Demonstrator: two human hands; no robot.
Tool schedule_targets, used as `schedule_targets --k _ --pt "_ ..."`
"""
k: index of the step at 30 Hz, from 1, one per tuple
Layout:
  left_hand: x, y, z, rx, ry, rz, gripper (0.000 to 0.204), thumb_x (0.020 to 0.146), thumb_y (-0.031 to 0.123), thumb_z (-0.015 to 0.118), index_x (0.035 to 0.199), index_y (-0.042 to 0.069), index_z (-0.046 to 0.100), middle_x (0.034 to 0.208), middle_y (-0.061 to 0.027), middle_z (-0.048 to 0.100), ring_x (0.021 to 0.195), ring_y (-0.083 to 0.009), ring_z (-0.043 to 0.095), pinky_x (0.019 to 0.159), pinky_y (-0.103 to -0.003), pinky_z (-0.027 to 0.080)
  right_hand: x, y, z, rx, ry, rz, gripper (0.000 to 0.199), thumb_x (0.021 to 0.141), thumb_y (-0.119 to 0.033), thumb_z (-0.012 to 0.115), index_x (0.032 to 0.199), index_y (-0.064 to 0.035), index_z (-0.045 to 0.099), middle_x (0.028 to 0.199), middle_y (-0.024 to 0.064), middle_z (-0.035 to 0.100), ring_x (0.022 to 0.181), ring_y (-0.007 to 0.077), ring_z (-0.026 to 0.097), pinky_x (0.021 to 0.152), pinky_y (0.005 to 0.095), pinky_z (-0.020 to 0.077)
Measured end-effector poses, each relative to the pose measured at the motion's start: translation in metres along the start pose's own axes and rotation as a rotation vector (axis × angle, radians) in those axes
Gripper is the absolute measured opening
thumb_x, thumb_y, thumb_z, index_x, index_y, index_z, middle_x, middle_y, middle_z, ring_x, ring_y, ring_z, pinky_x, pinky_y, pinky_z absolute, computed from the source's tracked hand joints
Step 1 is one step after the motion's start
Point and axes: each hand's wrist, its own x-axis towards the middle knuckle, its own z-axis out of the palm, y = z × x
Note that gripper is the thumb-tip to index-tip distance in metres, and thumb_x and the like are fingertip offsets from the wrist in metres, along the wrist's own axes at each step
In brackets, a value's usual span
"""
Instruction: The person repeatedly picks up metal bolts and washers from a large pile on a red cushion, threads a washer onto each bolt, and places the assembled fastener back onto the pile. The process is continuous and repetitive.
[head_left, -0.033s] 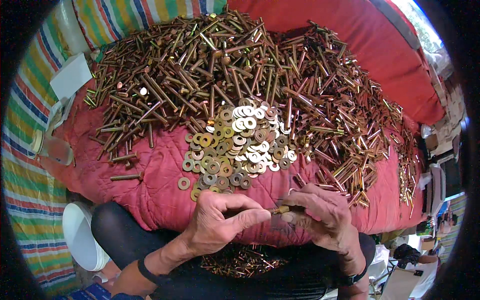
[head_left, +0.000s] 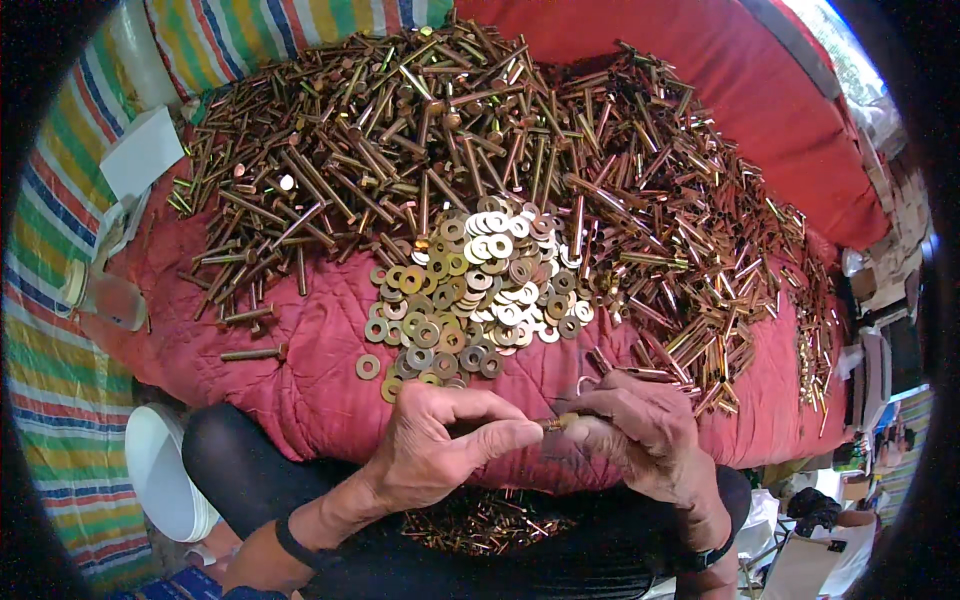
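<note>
Over my lap, my left hand point(head_left: 435, 445) pinches a bolt point(head_left: 552, 425) between thumb and fingertips. A short stretch of its thread shows between my two hands; the rest is hidden in the fingers. My right hand point(head_left: 648, 440) closes thumb and fingers round the other end, where a small yellowish piece, perhaps a nut, partly shows. Just beyond the hands lies a heap of flat round washers point(head_left: 480, 290). Behind it spreads a big pile of brassy bolts point(head_left: 400, 150), with metal sleeves point(head_left: 690, 300) heaped to the right.
Everything rests on a red quilted cover point(head_left: 310, 340). One bolt point(head_left: 253, 354) lies apart at left, near a clear jar point(head_left: 112, 300). White buckets point(head_left: 165, 470) stand at lower left. More small metal parts point(head_left: 490, 525) sit in my lap.
My right thumb and fingers have shifted round the end of the bolt, and less of the yellowish piece shows. My left hand keeps its place.
</note>
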Motion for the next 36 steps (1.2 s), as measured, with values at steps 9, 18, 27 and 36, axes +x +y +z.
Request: schedule_targets --k 9,18,27,36 --pt "0.001 -0.004 0.0 -0.014 -0.021 -0.015 0.014 0.096 0.014 0.078 0.1 0.0 0.082 0.082 -0.0039 0.078 0.073 -0.005 0.066 0.064 -0.027 0.052 0.002 -0.003 0.008 0.059 0.09 -0.068 0.018 0.09 -0.012 0.081 0.101 -0.0011 0.071 0.08 0.0111 0.065 0.068 0.0237 0.066 0.059 0.0351 0.0494" --pt "0.009 0.009 -0.034 0.77 -0.29 0.398 0.006 0.09 0.01 0.074 0.089 0.006 0.079 0.086 -0.009 0.075 0.081 -0.0277 0.074 0.074 -0.038 0.059 0.003 0.035 -0.013 -0.193 0.369 0.209 0.014 0.089 -0.002 0.079 0.101 0.001 0.073 0.091 0.0102 0.072 0.076 0.0176 0.071 0.067 0.0335 0.0551" --pt "0.034 -0.022 -0.135 1.4 0.794 0.149 0.026 0.083 0.009 0.073 0.108 0.005 0.07 0.106 -0.0161 0.069 0.099 -0.0374 0.069 0.083 -0.049 0.057 0.007 0.092 -0.027 -0.948 0.271 0.092 0.024 0.088 -0.012 0.07 0.112 -0.0067 0.071 0.105 0.0111 0.07 0.1 0.0335 0.066 0.08 0.0453 0.055" --pt "0.05 -0.058 -0.141 1.34 0.86 0.147 0.023 0.086 0.004 0.068 0.108 0.002 0.063 0.106 -0.0204 0.064 0.092 -0.0453 0.069 0.079 -0.055 0.057 0.013 0.097 -0.027 -1.016 0.198 0.107 0.02 0.078 -0.008 0.066 0.097 -0.0066 0.071 0.092 0.0107 0.064 0.093 0.0331 0.063 0.072 0.0463 0.0533"
